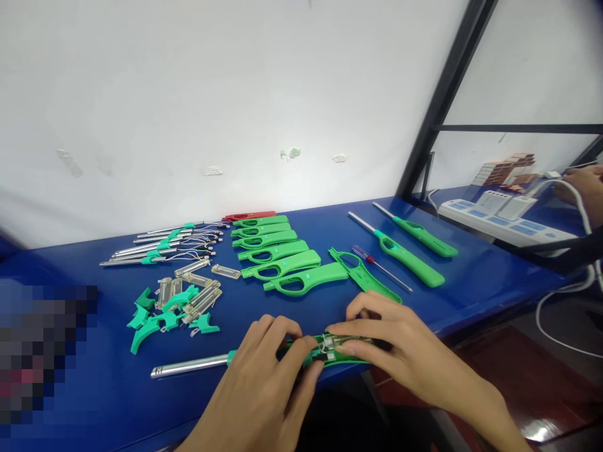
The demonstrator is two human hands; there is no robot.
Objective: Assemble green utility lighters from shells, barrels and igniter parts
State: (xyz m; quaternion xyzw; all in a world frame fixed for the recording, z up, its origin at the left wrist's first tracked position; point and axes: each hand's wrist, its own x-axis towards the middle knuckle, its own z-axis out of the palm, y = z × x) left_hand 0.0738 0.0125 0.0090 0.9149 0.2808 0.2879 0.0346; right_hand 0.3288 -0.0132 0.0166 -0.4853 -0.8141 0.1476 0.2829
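Near the table's front edge lies an opened green lighter (348, 359), its long metal tube (191, 366) pointing left. My left hand (271, 376) is closed around the lighter's middle, by the trigger area, with thumb and fingers pressed on a small black part. My right hand (389, 339) pinches a clear fuel tank (351, 342) sitting in the green half-shell; the fingers partly cover it. White wires and small fittings show between the two hands. Behind my right hand rests a loose green half-shell (362, 276), beside a screwdriver (381, 269) with a purplish-red handle.
Several green shells (282, 254) and a red one (249, 216) lie in a row. At left are metal tubes with wires (155, 250), clear tanks (202, 298) and green triggers (151, 326). Two lighters (409, 258) lie right, before a power strip (506, 220). Another person's hand (586, 188) shows far right.
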